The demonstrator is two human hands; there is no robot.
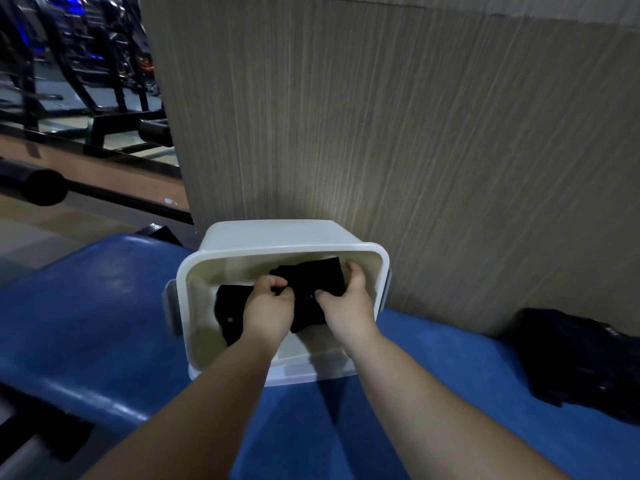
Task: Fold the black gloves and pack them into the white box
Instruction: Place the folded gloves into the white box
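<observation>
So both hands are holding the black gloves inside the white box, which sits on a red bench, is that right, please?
Not quite: the bench is blue, not red, as the head view shows. The rest holds: the left hand and the right hand both hold the black gloves inside the white box, which sits on that bench.

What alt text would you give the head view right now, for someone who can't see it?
The left hand and right hand grip black gloves inside an open white box. The box sits on a blue bench against a wood-grain wall.
</observation>
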